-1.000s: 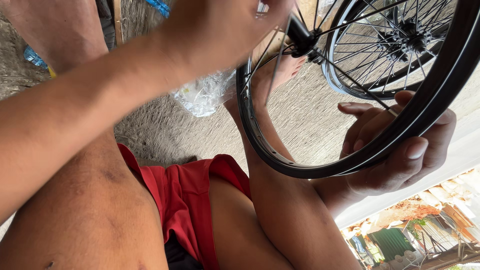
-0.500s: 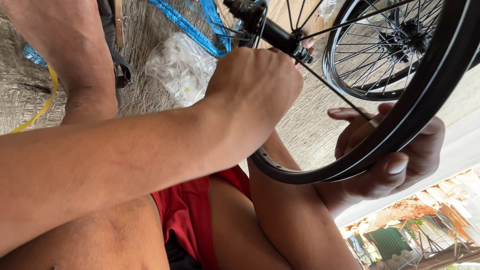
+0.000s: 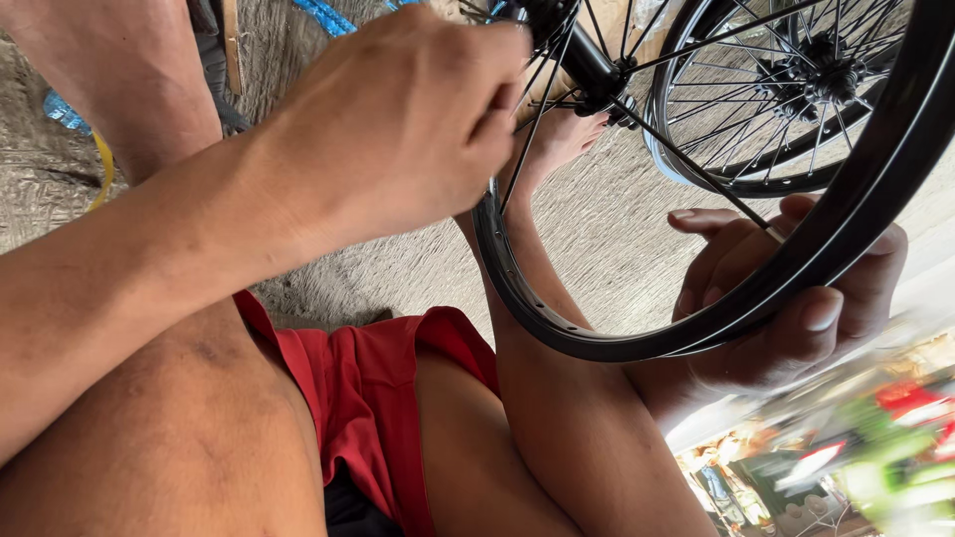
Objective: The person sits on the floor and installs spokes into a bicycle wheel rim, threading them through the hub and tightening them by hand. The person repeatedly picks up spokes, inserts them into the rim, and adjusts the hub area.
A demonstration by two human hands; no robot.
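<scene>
A black bicycle wheel rim point(image 3: 607, 343) with thin spokes point(image 3: 696, 171) and a black hub point(image 3: 587, 70) is held in front of me above my lap. My right hand point(image 3: 796, 298) grips the rim's lower right part, fingers wrapped around it. My left hand point(image 3: 398, 119) is closed near the rim's upper left, its fingertips pinched on a spoke point(image 3: 532, 119) by the rim. Whether a small tool is in it is hidden.
A second spoked wheel point(image 3: 786, 99) stands behind at the upper right. My bare legs and red shorts point(image 3: 378, 398) fill the bottom. My foot point(image 3: 557, 139) rests on the grey concrete floor point(image 3: 617, 239). A blue frame piece point(image 3: 323, 15) and a yellow cord point(image 3: 102, 169) lie at the top left.
My left hand has moved down and right along the rim and now pinches a spoke. The wheel has shifted slightly; my right hand keeps its hold.
</scene>
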